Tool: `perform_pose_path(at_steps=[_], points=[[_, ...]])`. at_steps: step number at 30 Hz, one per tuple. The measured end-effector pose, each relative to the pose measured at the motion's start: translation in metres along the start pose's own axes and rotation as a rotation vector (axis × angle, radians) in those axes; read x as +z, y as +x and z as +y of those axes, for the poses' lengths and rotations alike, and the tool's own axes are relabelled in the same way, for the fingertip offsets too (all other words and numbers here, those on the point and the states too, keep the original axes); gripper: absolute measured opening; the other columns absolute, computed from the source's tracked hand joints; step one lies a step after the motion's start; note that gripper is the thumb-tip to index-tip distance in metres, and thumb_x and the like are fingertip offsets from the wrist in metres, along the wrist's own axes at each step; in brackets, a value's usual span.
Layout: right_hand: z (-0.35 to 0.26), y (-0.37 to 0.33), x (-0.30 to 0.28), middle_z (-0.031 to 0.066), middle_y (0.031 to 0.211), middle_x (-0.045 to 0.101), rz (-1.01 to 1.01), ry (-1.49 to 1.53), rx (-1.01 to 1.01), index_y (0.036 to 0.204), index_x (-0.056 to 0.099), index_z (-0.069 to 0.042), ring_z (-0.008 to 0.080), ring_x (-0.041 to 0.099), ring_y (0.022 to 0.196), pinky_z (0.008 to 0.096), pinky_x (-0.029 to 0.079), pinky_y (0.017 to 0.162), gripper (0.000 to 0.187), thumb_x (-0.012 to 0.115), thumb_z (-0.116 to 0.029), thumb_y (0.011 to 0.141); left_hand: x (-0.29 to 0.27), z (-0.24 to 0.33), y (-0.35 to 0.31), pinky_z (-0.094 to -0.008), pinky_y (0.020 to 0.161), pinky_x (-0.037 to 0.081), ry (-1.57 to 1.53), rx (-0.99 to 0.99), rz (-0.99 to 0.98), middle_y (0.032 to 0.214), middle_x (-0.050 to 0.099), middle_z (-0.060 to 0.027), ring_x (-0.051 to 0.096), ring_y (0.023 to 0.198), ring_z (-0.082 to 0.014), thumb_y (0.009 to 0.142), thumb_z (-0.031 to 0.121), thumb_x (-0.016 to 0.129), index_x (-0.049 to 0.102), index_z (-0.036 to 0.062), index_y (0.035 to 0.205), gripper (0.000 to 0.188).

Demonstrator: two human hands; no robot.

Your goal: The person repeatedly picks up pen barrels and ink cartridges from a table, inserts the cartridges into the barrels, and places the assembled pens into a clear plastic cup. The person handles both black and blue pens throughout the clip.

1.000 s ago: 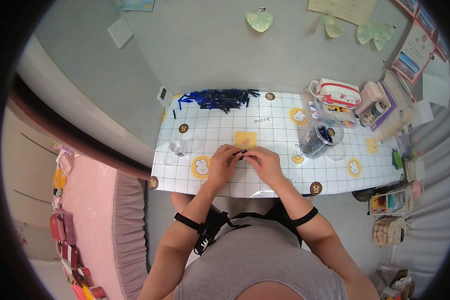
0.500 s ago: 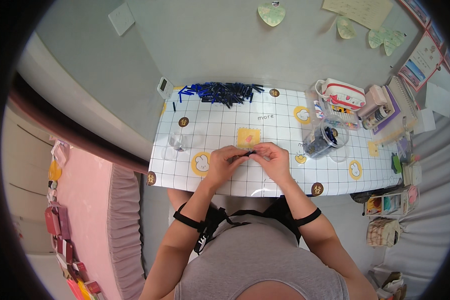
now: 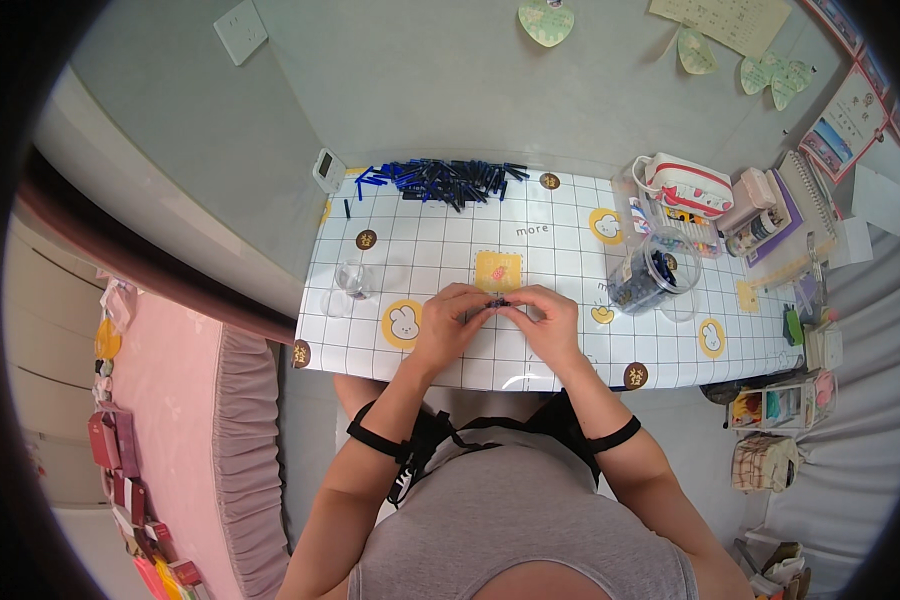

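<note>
Table: A small table (image 3: 450,260) with a white checked cover is sitting against the grey wall, right in front of the person, so both hands are reaching it easily.

Pile at the back: A big heap of thin dark blue and black sticks (image 3: 440,180) is lying along the far edge of the table (they look like little pen parts, but they are too small to be sure). It is staying well apart from the hands, so the middle is keeping free for work.

Things on the right: A white pouch with red trim (image 3: 685,185) and a clear tub (image 3: 650,278) with dark bits inside are sitting on the right side. The tub is lying near the right hand, likely so it is easy to grab from.

Clear cup: A little see-through cup (image 3: 350,278) is standing on the left side, near the left hand.

Left hand: The left hand (image 3: 448,318) is curling its fingers and pinching one end of a small dark piece (image 3: 496,301).

Right hand: The right hand (image 3: 545,320) is pinching the other end, fingers bent in tight.

Small dark piece: It is being held between both hands' fingertips, just above the middle of the table, close under the eyes, likely so the person is seeing it well.
</note>
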State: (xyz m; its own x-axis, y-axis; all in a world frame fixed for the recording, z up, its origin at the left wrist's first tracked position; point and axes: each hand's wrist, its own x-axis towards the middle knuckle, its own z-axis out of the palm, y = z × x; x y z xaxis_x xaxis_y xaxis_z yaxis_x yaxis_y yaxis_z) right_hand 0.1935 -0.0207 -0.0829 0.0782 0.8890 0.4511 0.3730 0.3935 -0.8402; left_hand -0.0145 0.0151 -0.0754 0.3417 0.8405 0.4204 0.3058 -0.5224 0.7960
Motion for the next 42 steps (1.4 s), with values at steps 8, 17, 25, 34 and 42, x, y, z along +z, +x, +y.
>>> perform_pose_path(at_steps=[8,17,25,34,42], points=[[-0.009,0.001,-0.002,0.0074,0.102,0.083,-0.044,-0.035,0.077,0.108,0.084,-0.002,0.013,0.076,0.086,0.0262,0.056,0.069,0.024,0.093,0.001,0.087,0.001,0.001,-0.001,-0.0367,0.075,0.063,0.006,-0.044,-0.002,0.103,0.083,-0.0116,0.078,0.09,-0.0292,0.09,0.004,0.089,0.085,0.0058,0.114,0.024],[-0.001,0.0,0.0,0.009,0.108,0.084,-0.078,0.004,0.097,0.116,0.085,-0.001,0.0123,0.077,0.089,0.024,0.056,0.068,0.027,0.089,0.005,0.09,0.002,0.0,0.0,-0.0375,0.074,0.062,0.04,0.004,-0.005,0.101,0.082,-0.0122,0.077,0.088,-0.0296,0.093,0.005,0.086,0.084,0.0062,0.122,0.029],[0.003,0.0,0.003,0.0075,0.102,0.084,-0.027,0.019,0.085,0.114,0.085,-0.005,0.017,0.078,0.081,0.0288,0.058,0.065,0.025,0.09,-0.001,0.089,0.0,0.003,0.0,-0.0373,0.072,0.062,0.041,-0.051,-0.049,0.101,0.082,-0.0124,0.077,0.088,-0.0292,0.096,0.007,0.084,0.084,0.0057,0.122,0.026],[0.001,-0.003,0.003,0.0088,0.098,0.083,-0.061,-0.078,0.098,0.103,0.08,-0.004,0.0196,0.082,0.085,0.0291,0.063,0.069,0.021,0.091,0.001,0.087,0.001,0.003,0.004,-0.0367,0.071,0.061,0.011,0.032,-0.018,0.097,0.083,-0.0107,0.077,0.086,-0.0273,0.09,0.008,0.091,0.087,0.0067,0.111,0.021],[-0.002,-0.003,0.004,0.0116,0.103,0.081,-0.114,-0.05,0.122,0.11,0.074,-0.001,0.023,0.083,0.09,0.0338,0.069,0.079,0.027,0.089,0.004,0.088,0.003,-0.002,0.002,-0.0383,0.075,0.062,0.013,0.001,-0.031,0.097,0.083,-0.0108,0.076,0.087,-0.0282,0.088,0.01,0.092,0.088,0.0078,0.111,0.023]])
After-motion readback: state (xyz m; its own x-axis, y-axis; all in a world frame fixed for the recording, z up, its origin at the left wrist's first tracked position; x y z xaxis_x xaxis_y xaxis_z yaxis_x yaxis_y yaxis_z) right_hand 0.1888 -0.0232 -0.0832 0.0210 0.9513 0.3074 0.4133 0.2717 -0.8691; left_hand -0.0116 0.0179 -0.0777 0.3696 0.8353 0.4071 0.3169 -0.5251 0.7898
